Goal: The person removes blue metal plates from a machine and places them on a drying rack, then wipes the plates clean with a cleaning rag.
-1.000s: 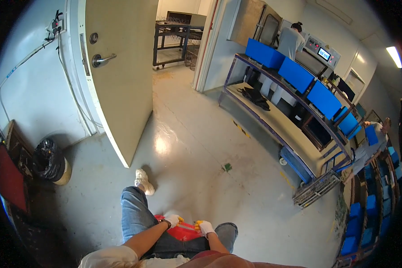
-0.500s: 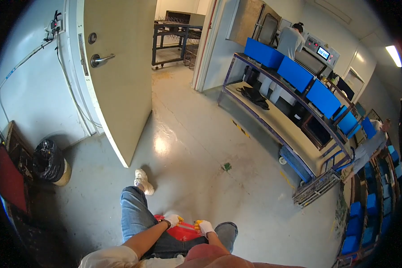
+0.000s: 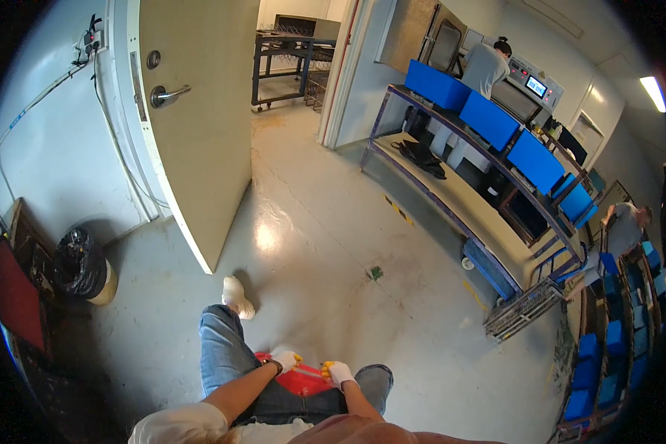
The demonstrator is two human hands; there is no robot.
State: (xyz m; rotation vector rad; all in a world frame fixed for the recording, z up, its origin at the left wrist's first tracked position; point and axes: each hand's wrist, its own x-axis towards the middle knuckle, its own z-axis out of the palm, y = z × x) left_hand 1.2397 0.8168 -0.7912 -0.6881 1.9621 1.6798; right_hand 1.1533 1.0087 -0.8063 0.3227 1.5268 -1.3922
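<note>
Between my hands, over my lap, spreads a thin red thing (image 3: pixel 303 382) with pale patches, which looks like a plastic bag. My left hand (image 3: pixel 286 360) wears a white glove with yellow fingertips, its fingers closed at the upper left edge of the red thing. In a matching glove, my right hand (image 3: pixel 338 372) pinches the opposite side near the top edge. The red material is stretched between the two hands, and its lower part lies against my jeans. Whatever may be inside it cannot be made out.
An open beige door (image 3: pixel 192 126) stands ahead, with a dark rack (image 3: pixel 281 70) beyond it. To the left is a lined bin (image 3: pixel 81 266). At right, a long bench (image 3: pixel 451 185) carries blue panels (image 3: pixel 488 118). One person (image 3: pixel 485 66) stands behind it, another (image 3: pixel 625 229) farther right.
My hands and the red bag stay nearly in place. The person at far right has shifted and shows more of the upper body. The person behind the bench has moved slightly right.
</note>
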